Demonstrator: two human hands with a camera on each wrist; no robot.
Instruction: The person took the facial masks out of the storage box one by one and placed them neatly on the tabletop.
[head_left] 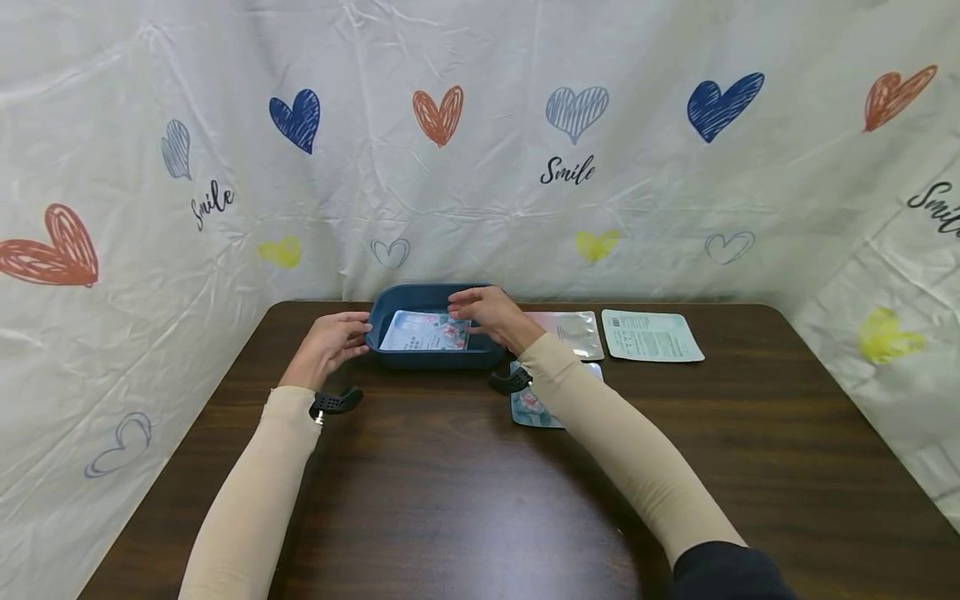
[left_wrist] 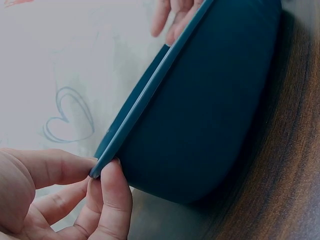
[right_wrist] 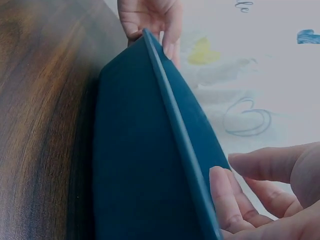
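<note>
At the far side of the table stands a dark blue plastic basin (head_left: 438, 361). A light blue packet with a floral print (head_left: 420, 332) lies inside it. My left hand (head_left: 330, 343) pinches the basin's left rim between thumb and fingers, as the left wrist view shows. Over the right part of the basin is my right hand (head_left: 491, 315), near the packet's right end, its fingers loosely bent. Nothing shows between those fingers in the right wrist view. Whether they touch the packet, I cannot tell.
Right of the basin lie a pink and silver packet (head_left: 577, 331) and a pale green packet (head_left: 652, 336). Another floral packet (head_left: 528, 410) lies nearer, partly under my right forearm. Behind the brown table (head_left: 450, 483) hangs a white sheet (head_left: 495, 192) printed with hearts.
</note>
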